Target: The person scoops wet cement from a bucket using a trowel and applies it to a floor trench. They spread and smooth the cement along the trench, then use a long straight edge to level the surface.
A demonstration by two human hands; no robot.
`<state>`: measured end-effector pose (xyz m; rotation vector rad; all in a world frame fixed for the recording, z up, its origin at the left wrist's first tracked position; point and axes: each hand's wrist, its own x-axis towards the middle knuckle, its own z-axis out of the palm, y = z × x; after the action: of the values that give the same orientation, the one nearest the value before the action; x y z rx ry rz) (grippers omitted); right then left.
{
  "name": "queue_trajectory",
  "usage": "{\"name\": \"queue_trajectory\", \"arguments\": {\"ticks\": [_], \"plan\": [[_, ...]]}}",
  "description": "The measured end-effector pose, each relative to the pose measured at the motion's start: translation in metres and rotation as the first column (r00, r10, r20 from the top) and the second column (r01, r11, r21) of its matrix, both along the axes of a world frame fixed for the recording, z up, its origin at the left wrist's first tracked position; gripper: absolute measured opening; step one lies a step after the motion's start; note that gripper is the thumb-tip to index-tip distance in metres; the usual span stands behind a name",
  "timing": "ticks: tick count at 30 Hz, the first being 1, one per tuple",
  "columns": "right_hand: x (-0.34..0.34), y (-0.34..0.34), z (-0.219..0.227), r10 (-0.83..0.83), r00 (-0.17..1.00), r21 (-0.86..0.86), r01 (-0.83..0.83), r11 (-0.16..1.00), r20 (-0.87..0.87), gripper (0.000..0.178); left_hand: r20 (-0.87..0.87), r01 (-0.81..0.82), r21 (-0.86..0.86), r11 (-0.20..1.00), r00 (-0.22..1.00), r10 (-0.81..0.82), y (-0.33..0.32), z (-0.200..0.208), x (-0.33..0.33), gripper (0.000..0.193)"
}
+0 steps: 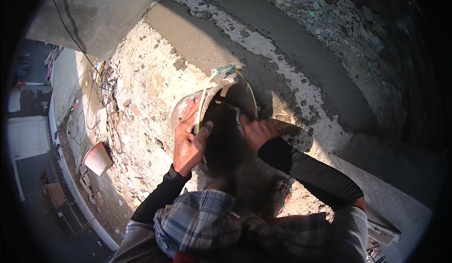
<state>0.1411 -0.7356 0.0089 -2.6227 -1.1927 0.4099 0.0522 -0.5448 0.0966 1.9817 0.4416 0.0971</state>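
Observation:
A bucket (226,143) with a dark, shaded inside tilts between my knees, its mouth facing up toward me. Its wire handle (202,100) carries a green grip (223,69) and stands up over the far rim. My left hand (187,138) clasps the bucket's left side, fingers outside and thumb over the rim. At the right of the mouth, my right hand (256,132) is closed with its fingers dipping inside. A thin pale edge shows by those fingers; what they hold is hidden in shadow.
Two smoothed grey mortar bands (202,39) run across the rough ground ahead. Stone rubble (343,23) lies at the far right. To the left are a reddish bucket (97,159) on its side and tangled cables (109,86). A concrete slab (386,192) lies at right.

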Motion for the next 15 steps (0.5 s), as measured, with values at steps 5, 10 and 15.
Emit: {"name": "queue_trajectory", "arguments": {"ticks": [5, 10, 15], "plan": [[-0.058, -0.035, -0.003, 0.081, 0.969, 0.044, -0.072, 0.996, -0.233, 0.025, 0.041, -0.015, 0.103, 0.995, 0.999, 0.011, 0.009, -0.003, -0.018, 0.049], [-0.017, -0.067, 0.037, 0.018, 0.975, 0.083, -0.037, 0.996, 0.22, 0.029, 0.061, -0.131, 0.038, 0.991, 0.99, 0.128, 0.004, 0.005, -0.01, 0.048], [0.008, -0.03, -0.016, 0.038, 0.991, 0.076, -0.029, 0.997, -0.132, 0.03, 0.048, -0.086, 0.066, 0.994, 0.995, 0.083, 0.0, -0.012, -0.021, 0.051]]}}
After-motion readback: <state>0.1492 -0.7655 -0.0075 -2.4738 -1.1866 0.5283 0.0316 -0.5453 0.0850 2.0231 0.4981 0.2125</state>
